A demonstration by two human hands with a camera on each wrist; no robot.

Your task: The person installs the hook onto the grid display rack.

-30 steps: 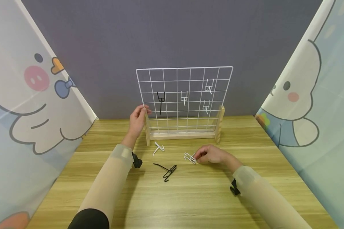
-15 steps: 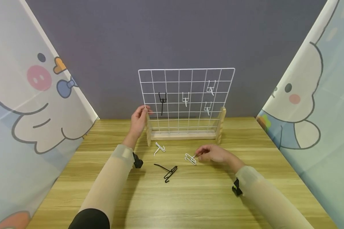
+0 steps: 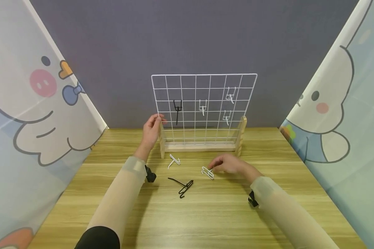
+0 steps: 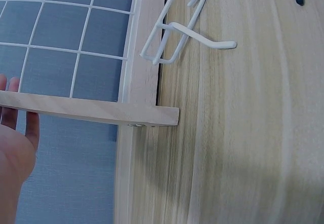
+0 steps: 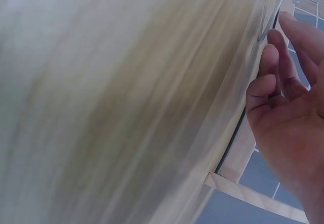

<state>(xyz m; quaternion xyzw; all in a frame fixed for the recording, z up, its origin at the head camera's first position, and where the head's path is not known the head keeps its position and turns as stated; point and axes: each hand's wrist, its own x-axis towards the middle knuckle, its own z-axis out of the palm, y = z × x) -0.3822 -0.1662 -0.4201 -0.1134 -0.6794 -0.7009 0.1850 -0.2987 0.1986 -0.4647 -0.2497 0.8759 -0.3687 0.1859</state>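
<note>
My left hand (image 3: pixel 151 131) holds the left wooden upright (image 4: pixel 91 107) of a stand carrying a white wire grid (image 3: pixel 195 88), with fingertips showing past the upright. Beside the fingertips of my right hand (image 3: pixel 229 163) lies a white wire hook (image 3: pixel 207 173) on the table. In the right wrist view, those fingers are loosely bent, with the hook's prong (image 5: pixel 268 24) close by them. Another white hook (image 3: pixel 174 160) lies before the stand's left end. A black hook (image 3: pixel 186 187), with a longer prong, lies nearer the front.
On the grid hang a black hook (image 3: pixel 178 110) at left, a white hook (image 3: pixel 203 106) mid-grid and two white hooks at right, one upper (image 3: pixel 230 96) and one lower (image 3: pixel 226 117). A grey wall (image 3: pixel 187 34) stands behind; printed cartoon panels flank the wooden table (image 3: pixel 224 214).
My right hand has shifted slightly left and up, over the near white hook's prong; that hook stays on the table. My left hand keeps its place on the stand. The head view has shifted slightly.
</note>
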